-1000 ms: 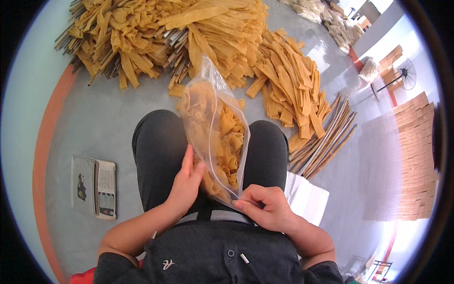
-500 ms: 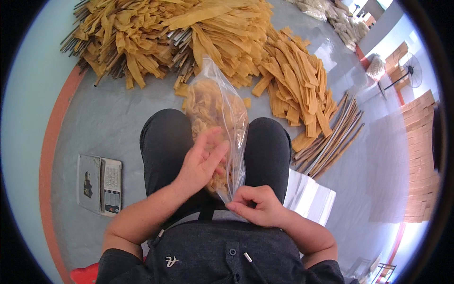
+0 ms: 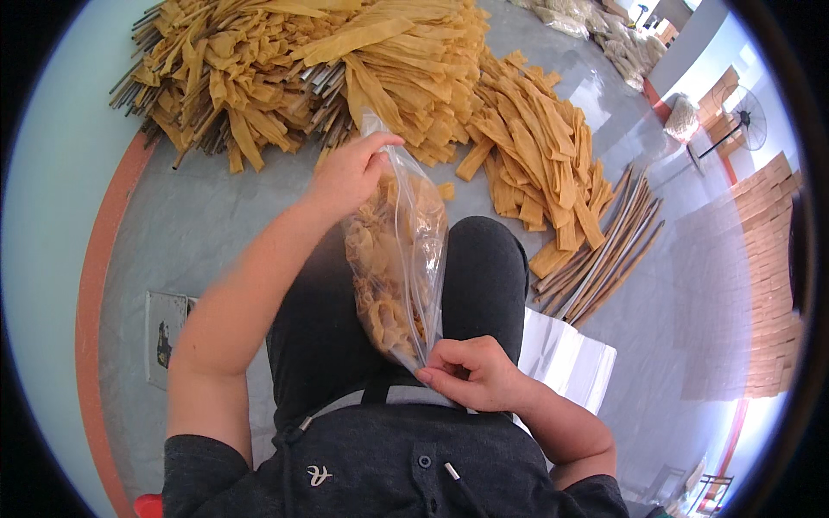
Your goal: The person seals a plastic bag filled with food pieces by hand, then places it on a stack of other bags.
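Note:
A clear plastic zip bag (image 3: 399,259) lies lengthwise over my lap. Inside it are crinkled yellow-tan pieces that look like dried tofu skin. My left hand (image 3: 350,177) is closed on the bag's far end, with its thumb and fingers at the top edge. At the near corner, by my waist, my right hand (image 3: 475,373) pinches the bag between thumb and curled forefinger. The zip strip runs along the bag's right side between both hands.
Heaps of flat yellow strips (image 3: 414,60) and sticks cover the floor ahead, with a smaller pile (image 3: 540,155) to the right. Loose sticks (image 3: 604,246) and a white stack (image 3: 566,358) lie at my right. A scale (image 3: 164,332) is partly behind my left arm.
My left hand has moved from the bag's middle up to its far end and closed there. My right hand keeps its pinch on the near corner.

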Available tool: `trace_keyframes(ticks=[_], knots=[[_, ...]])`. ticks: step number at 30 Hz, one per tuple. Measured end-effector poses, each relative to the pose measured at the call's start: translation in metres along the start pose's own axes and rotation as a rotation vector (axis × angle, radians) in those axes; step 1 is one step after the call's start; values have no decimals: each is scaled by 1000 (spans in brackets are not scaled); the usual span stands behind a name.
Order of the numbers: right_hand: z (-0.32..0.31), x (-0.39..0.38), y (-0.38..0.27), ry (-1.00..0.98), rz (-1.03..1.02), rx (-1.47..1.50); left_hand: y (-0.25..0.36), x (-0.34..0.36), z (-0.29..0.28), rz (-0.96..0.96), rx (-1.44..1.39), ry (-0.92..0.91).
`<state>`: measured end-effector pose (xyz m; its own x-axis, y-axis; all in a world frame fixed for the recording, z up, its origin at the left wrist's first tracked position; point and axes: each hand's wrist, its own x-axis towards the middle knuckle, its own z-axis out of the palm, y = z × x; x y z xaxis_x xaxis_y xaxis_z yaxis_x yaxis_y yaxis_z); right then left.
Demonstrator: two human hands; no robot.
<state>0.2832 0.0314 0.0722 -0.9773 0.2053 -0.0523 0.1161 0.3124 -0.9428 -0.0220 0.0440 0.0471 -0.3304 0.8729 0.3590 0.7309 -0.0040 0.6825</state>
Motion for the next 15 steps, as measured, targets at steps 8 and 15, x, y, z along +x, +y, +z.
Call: trace_keyframes(ticks=[8, 15], knots=[[-1, -3, 1, 47, -11, 35, -31, 45, -15, 403, 502, -337], [2, -9, 4, 129, -34, 32, -47, 61, -19, 409, 471, -332]])
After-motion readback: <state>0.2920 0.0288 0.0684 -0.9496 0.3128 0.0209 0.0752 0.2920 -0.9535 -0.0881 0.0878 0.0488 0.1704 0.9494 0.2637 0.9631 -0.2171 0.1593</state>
